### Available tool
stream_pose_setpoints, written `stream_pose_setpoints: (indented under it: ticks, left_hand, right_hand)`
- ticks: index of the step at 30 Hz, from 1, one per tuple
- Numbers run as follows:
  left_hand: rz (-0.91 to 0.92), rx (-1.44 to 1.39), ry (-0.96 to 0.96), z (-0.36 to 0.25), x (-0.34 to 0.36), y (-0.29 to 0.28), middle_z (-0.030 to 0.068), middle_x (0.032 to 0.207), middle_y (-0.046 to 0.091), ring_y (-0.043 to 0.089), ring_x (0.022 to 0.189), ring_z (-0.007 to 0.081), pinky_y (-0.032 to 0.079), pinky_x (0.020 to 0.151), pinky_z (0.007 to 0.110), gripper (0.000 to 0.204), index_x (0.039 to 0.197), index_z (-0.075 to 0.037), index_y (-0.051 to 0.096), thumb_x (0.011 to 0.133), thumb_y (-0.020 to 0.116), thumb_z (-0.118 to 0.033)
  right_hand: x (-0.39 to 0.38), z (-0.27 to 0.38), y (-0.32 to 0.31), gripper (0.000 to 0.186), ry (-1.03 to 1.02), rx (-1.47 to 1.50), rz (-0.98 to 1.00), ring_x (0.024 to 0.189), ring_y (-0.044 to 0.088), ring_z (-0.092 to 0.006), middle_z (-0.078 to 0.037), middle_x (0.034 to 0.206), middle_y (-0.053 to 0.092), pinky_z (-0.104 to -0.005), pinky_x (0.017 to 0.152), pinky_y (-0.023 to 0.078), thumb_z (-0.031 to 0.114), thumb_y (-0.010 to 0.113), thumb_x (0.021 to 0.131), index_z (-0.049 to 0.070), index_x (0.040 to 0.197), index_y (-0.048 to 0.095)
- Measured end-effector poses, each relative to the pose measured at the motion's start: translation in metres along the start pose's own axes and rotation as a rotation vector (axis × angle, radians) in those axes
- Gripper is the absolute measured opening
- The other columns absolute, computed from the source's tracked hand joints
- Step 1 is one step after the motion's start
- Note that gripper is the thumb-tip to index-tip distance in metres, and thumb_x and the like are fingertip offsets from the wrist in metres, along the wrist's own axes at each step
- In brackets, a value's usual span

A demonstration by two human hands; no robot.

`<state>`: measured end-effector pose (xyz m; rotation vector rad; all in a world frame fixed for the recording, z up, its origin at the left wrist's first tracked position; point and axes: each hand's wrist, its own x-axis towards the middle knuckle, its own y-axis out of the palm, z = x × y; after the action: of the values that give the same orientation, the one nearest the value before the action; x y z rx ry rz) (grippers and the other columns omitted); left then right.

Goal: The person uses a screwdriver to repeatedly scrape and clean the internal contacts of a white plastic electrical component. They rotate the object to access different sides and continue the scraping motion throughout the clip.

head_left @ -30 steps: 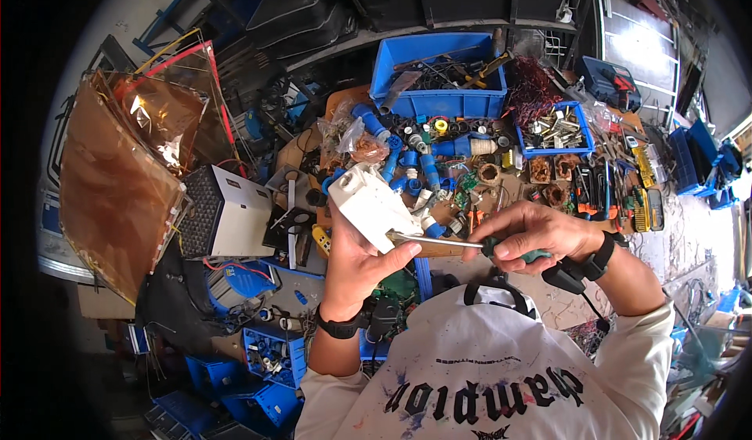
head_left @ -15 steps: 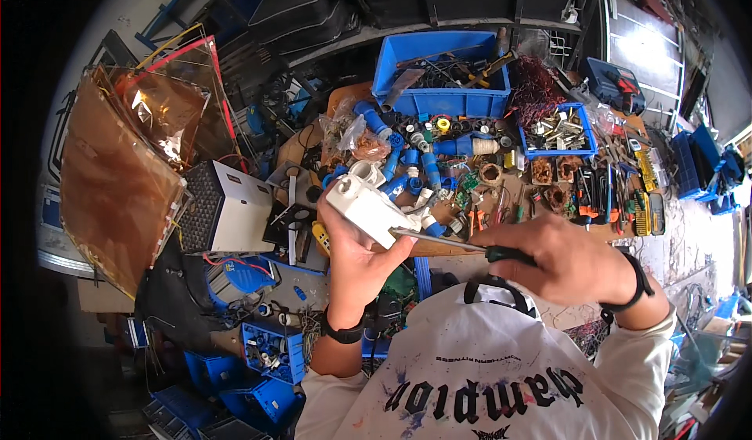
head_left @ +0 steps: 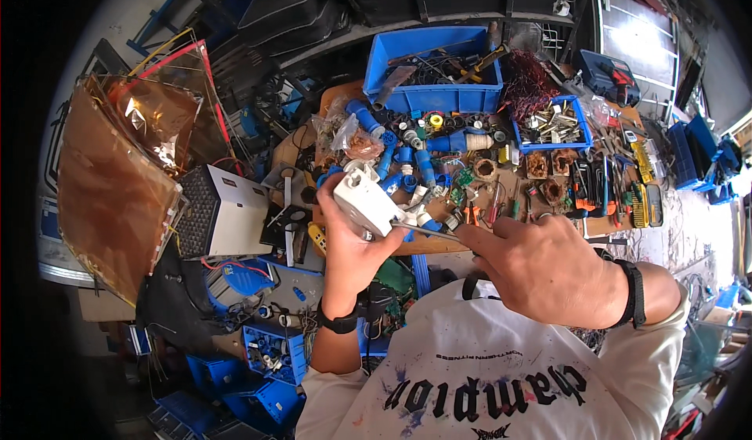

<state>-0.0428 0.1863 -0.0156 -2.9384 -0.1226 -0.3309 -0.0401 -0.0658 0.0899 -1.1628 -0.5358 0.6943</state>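
A white plastic housing (head_left: 365, 199) with a rounded opening at one end is gripped in my left hand (head_left: 350, 246), thumb along its near side. My right hand (head_left: 542, 266) is closed round a screwdriver, its handle hidden by the fingers. The thin metal shaft (head_left: 429, 231) of the screwdriver points left, and its tip meets the right end of the housing. Whether the tip sits inside the housing or against its edge I cannot tell. Both hands are held above the near edge of the workbench (head_left: 440, 244).
Blue and white pipe-like connectors (head_left: 424, 167) crowd the bench beyond my hands. Behind them stand a large blue bin (head_left: 439, 99) of tools and a smaller blue tray (head_left: 586, 144) of metal parts. Pliers and screwdrivers lie to the right. A white-sided box (head_left: 235, 209) stands left.
My right hand has moved left and turned, now covering the screwdriver's dark green handle. The housing has tilted slightly and shifted a little right in my left hand.
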Motion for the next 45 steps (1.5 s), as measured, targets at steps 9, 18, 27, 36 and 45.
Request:
stream_pose_setpoints:
  ticks: [9, 18, 27, 36, 45]
  left_hand:
    - [-0.127, -0.113, 0.065, 0.009, 0.006, 0.000, 0.0096, 0.124, 0.048, 0.054, 0.111, 0.0172, 0.047, 0.095, 0.033, 0.073, 0.140, -0.003, 0.029, 0.082, 0.074, -0.007]
    - [-0.307, -0.060, 0.164, 0.017, 0.007, 0.008, 0.0117, 0.123, 0.058, 0.057, 0.112, 0.0184, 0.048, 0.089, 0.032, 0.074, 0.136, 0.001, 0.042, 0.076, 0.082, -0.011]
    - [-0.263, -0.011, 0.239, 0.026, 0.020, 0.004, 0.0195, 0.132, 0.054, 0.056, 0.118, 0.0242, 0.047, 0.099, 0.036, 0.067, 0.138, 0.004, 0.039, 0.080, 0.073, 0.001]
    - [-0.249, -0.273, 0.060, 0.052, 0.050, -0.010, 0.0134, 0.125, 0.059, 0.059, 0.112, 0.0193, 0.048, 0.097, 0.034, 0.042, 0.131, 0.000, 0.047, 0.094, 0.062, -0.013]
    - [0.040, -1.289, -0.509, 0.042, 0.052, 0.016, 0.0234, 0.132, 0.052, 0.055, 0.118, 0.0413, 0.049, 0.099, 0.058, 0.064, 0.139, -0.001, 0.040, 0.096, 0.048, -0.048]
  right_hand:
    - [0.010, -0.005, 0.001, 0.031, -0.061, 0.159, -0.113, 0.062, 0.068, -0.0310, -0.015, 0.077, 0.065, -0.0407, 0.054, 0.055, 0.005, 0.061, 0.076, 0.000, 0.106, 0.060]
    - [0.018, 0.001, 0.003, 0.025, -0.011, 0.027, -0.031, 0.058, 0.067, -0.0324, -0.017, 0.065, 0.063, -0.0416, 0.051, 0.053, 0.006, 0.058, 0.078, -0.002, 0.102, 0.058]
    - [0.032, -0.021, 0.018, 0.030, 0.005, 0.267, 0.054, 0.068, 0.064, -0.0391, -0.021, 0.072, 0.064, -0.0482, 0.063, 0.050, 0.013, 0.059, 0.089, 0.002, 0.117, 0.056]
    - [0.037, -0.035, 0.029, 0.025, 0.115, 0.083, -0.076, 0.070, 0.065, -0.0373, -0.020, 0.074, 0.064, -0.0472, 0.062, 0.050, 0.016, 0.059, 0.090, 0.001, 0.111, 0.056]
    - [0.003, -0.058, 0.054, 0.034, 0.342, 0.619, -0.188, 0.082, 0.066, -0.0387, -0.019, 0.086, 0.067, -0.0423, 0.070, 0.051, 0.014, 0.068, 0.086, 0.004, 0.115, 0.055]
